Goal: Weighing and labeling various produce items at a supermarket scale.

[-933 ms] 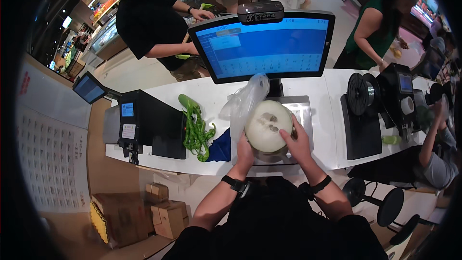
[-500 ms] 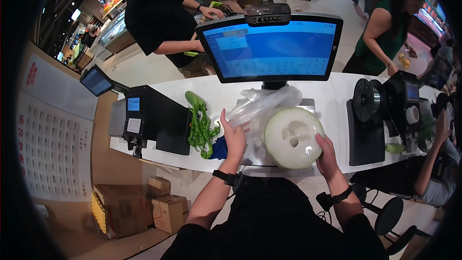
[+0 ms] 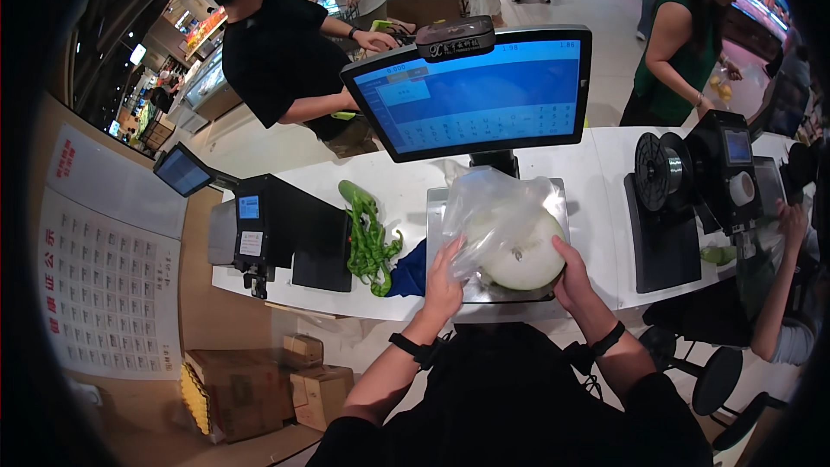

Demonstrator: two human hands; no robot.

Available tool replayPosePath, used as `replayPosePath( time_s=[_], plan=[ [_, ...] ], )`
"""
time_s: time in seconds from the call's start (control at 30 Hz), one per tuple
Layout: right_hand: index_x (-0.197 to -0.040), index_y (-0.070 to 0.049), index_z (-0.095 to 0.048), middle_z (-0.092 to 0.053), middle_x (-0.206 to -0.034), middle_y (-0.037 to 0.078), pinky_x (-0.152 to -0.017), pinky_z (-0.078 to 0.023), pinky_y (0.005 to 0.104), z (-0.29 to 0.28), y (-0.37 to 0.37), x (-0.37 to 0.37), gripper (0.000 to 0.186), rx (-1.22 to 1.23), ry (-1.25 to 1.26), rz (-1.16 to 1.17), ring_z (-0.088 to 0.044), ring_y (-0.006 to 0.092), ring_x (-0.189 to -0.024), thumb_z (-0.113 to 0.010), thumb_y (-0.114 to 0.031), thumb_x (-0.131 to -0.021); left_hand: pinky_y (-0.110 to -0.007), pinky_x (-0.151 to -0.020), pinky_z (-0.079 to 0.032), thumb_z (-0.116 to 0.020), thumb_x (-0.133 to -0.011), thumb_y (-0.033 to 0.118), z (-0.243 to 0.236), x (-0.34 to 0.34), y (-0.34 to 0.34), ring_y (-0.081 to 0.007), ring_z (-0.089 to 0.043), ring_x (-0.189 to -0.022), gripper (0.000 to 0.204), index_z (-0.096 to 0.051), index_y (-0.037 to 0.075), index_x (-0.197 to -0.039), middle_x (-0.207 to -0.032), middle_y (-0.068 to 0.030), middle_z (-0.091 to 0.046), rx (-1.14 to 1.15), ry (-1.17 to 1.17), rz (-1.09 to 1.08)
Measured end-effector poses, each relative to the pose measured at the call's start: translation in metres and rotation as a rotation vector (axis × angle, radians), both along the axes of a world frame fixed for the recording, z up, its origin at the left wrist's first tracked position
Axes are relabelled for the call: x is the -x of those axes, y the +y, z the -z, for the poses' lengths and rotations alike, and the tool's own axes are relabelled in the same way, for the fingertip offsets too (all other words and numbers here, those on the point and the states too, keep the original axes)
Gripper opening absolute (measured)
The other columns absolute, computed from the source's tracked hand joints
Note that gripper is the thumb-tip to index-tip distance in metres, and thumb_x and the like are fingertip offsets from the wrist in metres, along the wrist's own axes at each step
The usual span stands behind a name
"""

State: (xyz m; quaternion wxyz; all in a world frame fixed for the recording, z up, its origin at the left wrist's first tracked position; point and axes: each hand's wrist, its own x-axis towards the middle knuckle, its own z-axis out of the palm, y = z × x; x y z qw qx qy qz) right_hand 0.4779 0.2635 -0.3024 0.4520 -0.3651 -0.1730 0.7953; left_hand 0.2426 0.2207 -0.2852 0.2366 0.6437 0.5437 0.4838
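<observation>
A cut winter melon (image 3: 525,264), pale flesh up and green rind around it, sits low over the metal scale plate (image 3: 439,212). A clear plastic bag (image 3: 484,199) drapes over its far and left parts. My left hand (image 3: 443,284) grips the bag's edge at the melon's left side; some fingertips are hidden by the plastic. On the opposite side, my right hand (image 3: 571,277) curves round the rind, thumb near the cut face. Left of the scale lie green peppers (image 3: 372,246), a long green gourd (image 3: 350,190) and a dark blue cloth (image 3: 410,272).
Beyond the scale stands a monitor (image 3: 471,95). A black machine (image 3: 298,225) is at the left, and another black machine with a film reel (image 3: 661,166) at the right. People stand across the white counter (image 3: 592,207). Cardboard boxes (image 3: 251,389) sit on the floor, lower left.
The melon has come down and nearer the scale plate. The bag now covers part of it. My left hand, spread and apart before, has closed in on the bag at the melon's side.
</observation>
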Motion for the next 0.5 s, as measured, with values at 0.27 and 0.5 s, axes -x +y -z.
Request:
replayPosePath(
  time_s=[0.27, 0.5],
  plan=[
    [-0.136, -0.005, -0.040, -0.050, -0.130, 0.009, -0.099, -0.041, 0.0357, -0.016, 0.010, 0.022, 0.048, -0.098, 0.070, 0.171, -0.049, 0.0206, -0.119, -0.054, -0.026, -0.095, -0.040, -0.097, -0.042, -0.051, -0.080, 0.000, 0.032, -0.009, -0.045, -0.0426, -0.053, -0.112, 0.045, -0.051, -0.002, -0.125, -0.120, -0.0272, -0.055, 0.441, 0.089, 0.337],
    [-0.138, -0.004, -0.037, -0.050, -0.128, 0.011, -0.098, -0.042, 0.0320, 0.002, 0.005, 0.023, 0.053, -0.204, -0.081, 0.180, -0.049, 0.0188, -0.117, -0.059, -0.015, -0.092, -0.048, -0.104, -0.033, -0.074, -0.076, 0.021, -0.039, 0.004, -0.024, -0.0433, -0.034, -0.129, 0.056, -0.051, 0.002, -0.124, -0.137, -0.0237, -0.038, -0.025, 0.344, -0.070]
  ],
)
